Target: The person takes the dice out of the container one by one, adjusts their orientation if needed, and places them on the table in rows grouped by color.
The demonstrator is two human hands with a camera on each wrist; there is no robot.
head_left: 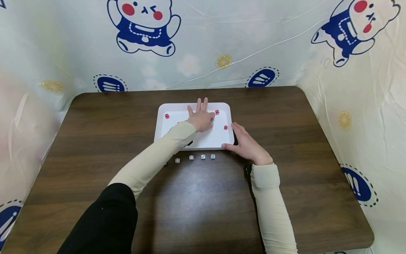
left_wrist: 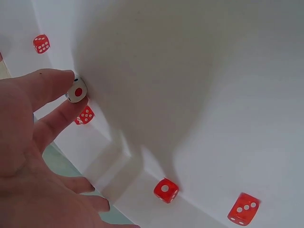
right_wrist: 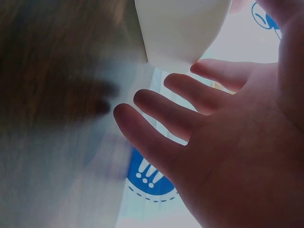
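Observation:
Over the white tray point(head_left: 207, 141), my left hand point(head_left: 200, 120) pinches a white die point(left_wrist: 77, 90) between thumb and index finger; a red spot faces the left wrist camera. The other fingers are spread. Around it in the tray lie several red dice, among them one point(left_wrist: 84, 115) just behind the pinched die and another point(left_wrist: 166, 190) by the tray wall. At the tray's right front corner, my right hand point(head_left: 248, 145) touches the rim with thumb and index finger. Its remaining fingers point(right_wrist: 161, 111) extend loosely beyond the tray wall, holding nothing.
A row of several white dice, one of them a white die point(head_left: 191, 157), lies on the brown table point(head_left: 203, 211) before the tray. My left sleeve point(head_left: 152, 158) covers the tray's left front part. A patterned sheet point(head_left: 203, 42) hangs behind the table.

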